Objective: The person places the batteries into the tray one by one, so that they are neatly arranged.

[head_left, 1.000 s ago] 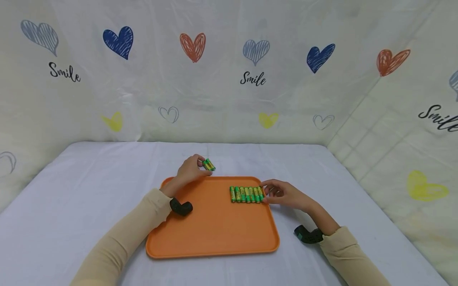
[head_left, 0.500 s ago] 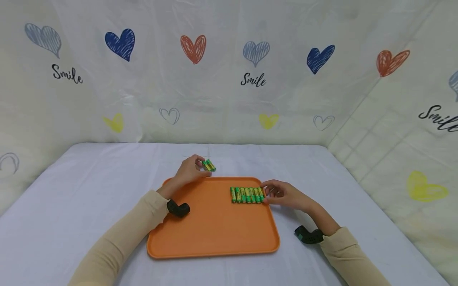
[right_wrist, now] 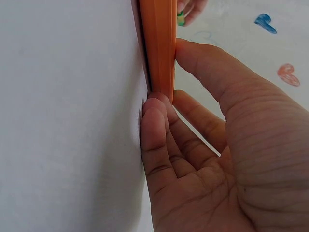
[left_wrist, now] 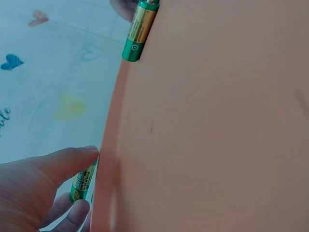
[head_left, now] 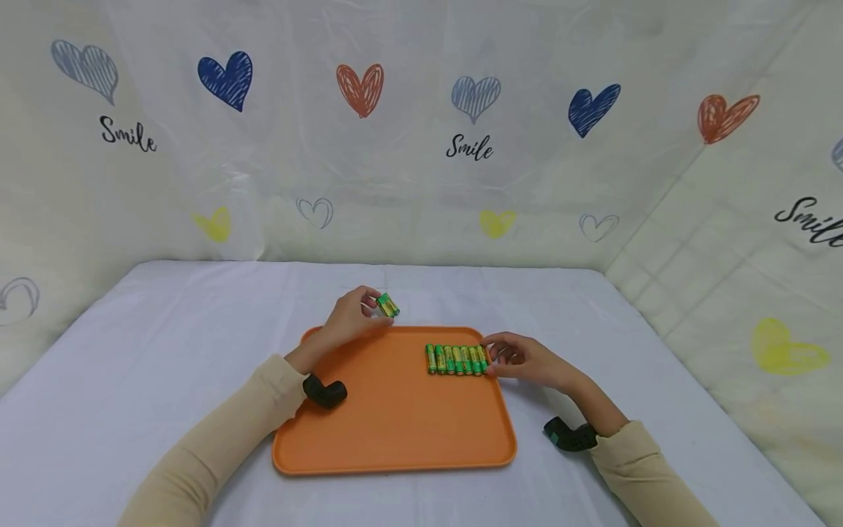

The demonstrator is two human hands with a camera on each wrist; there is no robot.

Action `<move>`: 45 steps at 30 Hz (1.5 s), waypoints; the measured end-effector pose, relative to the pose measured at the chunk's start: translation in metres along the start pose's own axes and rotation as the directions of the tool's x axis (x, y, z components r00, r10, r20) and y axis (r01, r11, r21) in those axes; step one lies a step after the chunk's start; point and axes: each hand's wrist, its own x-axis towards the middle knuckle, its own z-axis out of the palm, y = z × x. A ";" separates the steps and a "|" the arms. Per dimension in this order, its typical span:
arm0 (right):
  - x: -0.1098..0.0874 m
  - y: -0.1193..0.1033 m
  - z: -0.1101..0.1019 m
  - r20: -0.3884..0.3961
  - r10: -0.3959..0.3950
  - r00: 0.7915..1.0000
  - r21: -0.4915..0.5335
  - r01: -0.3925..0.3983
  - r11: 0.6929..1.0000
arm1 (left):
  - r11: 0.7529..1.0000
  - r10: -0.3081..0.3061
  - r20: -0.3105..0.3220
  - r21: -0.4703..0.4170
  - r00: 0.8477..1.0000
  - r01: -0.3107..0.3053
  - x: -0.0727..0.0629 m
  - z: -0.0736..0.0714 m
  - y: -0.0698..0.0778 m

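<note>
Over the far edge of an orange tray [head_left: 395, 432], my left hand [head_left: 347, 318] pinches a small side-by-side bundle of green and gold batteries [head_left: 388, 305] between thumb and fingers. One held battery [left_wrist: 83, 180] shows under the thumb in the left wrist view. Along the tray's far right corner lies a neat row of several matching batteries [head_left: 454, 359]. My right hand [head_left: 530, 360] stays at the row's right end, thumb and index finger spanning the ends of the last battery. In the right wrist view those fingertips meet the tray rim [right_wrist: 161, 48], which hides the battery.
A white cloth covers the table [head_left: 184, 351] around the tray. Behind it hangs a pale curtain [head_left: 395, 168] printed with hearts and words. A black wrist device [head_left: 325, 391] on my left arm overlaps the tray's left part.
The left hand stays almost in place while the batteries in its fingers turn slightly and sit closer together. The left forearm shifts a little left. The right hand and the row look unchanged.
</note>
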 end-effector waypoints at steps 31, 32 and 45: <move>-0.001 0.000 -0.001 0.004 -0.005 1.000 -0.003 0.005 1.000 | 0.985 0.170 0.089 -0.027 0.981 -0.168 -0.026 0.014 0.019; -0.001 0.000 -0.001 0.005 -0.006 1.000 -0.002 0.006 1.000 | 0.984 0.177 0.103 -0.028 0.979 -0.175 -0.026 0.014 0.019; -0.001 0.001 -0.001 0.009 -0.024 1.000 0.005 0.024 1.000 | 0.967 0.256 0.273 -0.080 0.927 -0.244 -0.028 0.021 0.020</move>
